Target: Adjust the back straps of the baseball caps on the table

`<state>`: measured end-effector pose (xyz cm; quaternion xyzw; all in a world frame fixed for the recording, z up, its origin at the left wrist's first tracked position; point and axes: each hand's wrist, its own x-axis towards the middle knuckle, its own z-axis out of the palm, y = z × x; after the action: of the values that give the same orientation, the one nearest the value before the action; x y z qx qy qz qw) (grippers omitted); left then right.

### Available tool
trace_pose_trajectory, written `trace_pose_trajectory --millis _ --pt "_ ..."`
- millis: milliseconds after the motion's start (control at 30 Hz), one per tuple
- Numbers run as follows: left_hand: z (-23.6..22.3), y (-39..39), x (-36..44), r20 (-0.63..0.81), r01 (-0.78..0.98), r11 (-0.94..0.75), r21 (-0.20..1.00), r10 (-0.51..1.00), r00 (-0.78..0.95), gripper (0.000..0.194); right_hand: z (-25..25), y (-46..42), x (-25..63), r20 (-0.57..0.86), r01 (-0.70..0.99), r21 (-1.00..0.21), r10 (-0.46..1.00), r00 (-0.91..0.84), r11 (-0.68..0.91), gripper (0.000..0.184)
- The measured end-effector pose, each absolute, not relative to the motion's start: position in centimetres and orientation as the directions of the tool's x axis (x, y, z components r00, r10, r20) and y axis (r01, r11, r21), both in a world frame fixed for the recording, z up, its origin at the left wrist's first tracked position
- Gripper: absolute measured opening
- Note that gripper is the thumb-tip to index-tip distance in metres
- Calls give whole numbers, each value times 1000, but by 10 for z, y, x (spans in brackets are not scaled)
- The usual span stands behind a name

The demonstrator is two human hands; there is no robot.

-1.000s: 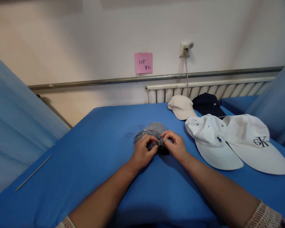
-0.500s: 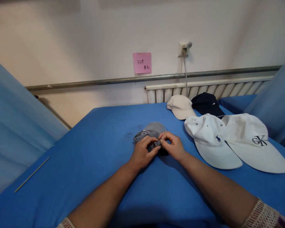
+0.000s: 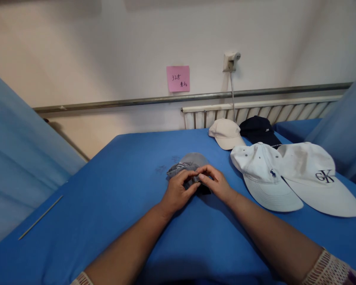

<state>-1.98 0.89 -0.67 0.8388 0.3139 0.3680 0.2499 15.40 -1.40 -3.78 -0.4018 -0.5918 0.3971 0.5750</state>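
Note:
A grey baseball cap (image 3: 194, 159) lies on the blue-covered table (image 3: 130, 166), its brim pointing away from me and its crown partly collapsed. My left hand (image 3: 178, 190) pinches the near edge of the cap, at what looks like its back strap. From the other side, my right hand (image 3: 216, 183) grips the same strap, its fingertips almost meeting those of the left. Between and under my fingers, the strap's fastening is mostly hidden. A dark part of the cap shows below the right fingers.
On the right are a white cap with a small horse logo (image 3: 264, 174) and a white cap with lettering (image 3: 314, 174). Behind them sit a beige cap (image 3: 225, 132) and a navy cap (image 3: 256, 128). A thin stick (image 3: 40, 217) lies at left. Blue curtains (image 3: 20, 166) flank the table.
My right fingers have shifted slightly left and closed in over the strap. The left hand and the grey cap have hardly moved.

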Motion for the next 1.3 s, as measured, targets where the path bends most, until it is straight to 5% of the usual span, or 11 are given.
trace_pose_trajectory --millis 900,1300 --pt "-7 9 -20 459 350 -676 648 714 529 17 -40 -10 154 369 35 -928 929 -21 370 22" --pt "-10 10 -21 429 376 -670 640 718 549 17 -36 -11 149 370 49 -929 923 103 367 17"
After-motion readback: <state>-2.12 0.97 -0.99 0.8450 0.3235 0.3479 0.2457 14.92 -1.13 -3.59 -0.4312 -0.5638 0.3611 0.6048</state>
